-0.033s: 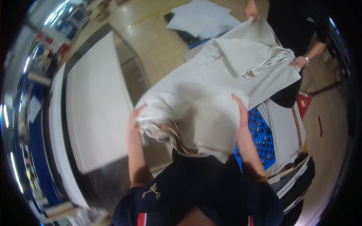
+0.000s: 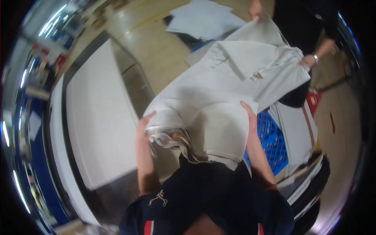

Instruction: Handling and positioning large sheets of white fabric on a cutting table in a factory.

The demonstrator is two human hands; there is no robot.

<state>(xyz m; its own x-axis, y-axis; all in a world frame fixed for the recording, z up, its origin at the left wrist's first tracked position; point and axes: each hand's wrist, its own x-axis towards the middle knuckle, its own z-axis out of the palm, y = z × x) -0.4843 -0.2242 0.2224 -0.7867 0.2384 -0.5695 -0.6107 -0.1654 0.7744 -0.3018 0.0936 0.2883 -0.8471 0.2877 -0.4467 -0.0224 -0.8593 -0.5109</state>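
Note:
A thick stack of off-white fabric sheets (image 2: 196, 92) sags between me and a co-worker. Its layered edges show at my end, where the left corner curls into a roll. My left hand (image 2: 147, 120) is closed around that rolled corner, with part of the fingers hidden by the cloth. On the opposite side, my right hand (image 2: 249, 111) grips the stack's right edge, its thumb on top and the other fingers out of sight beneath. The co-worker's two hands (image 2: 308, 62) hold the far end at the upper right.
To the left stands a long table with a pale top (image 2: 98, 113). A blue plastic pallet (image 2: 270, 143) lies below on the right, beside more pale sheets (image 2: 291, 129). White sheets (image 2: 203, 19) are piled on the floor at the far side. Dark bundled material (image 2: 313, 188) sits at lower right.
The rolled corner and my left hand have shifted slightly right. The table appears a little farther left in view. Both hands keep their hold on the stack.

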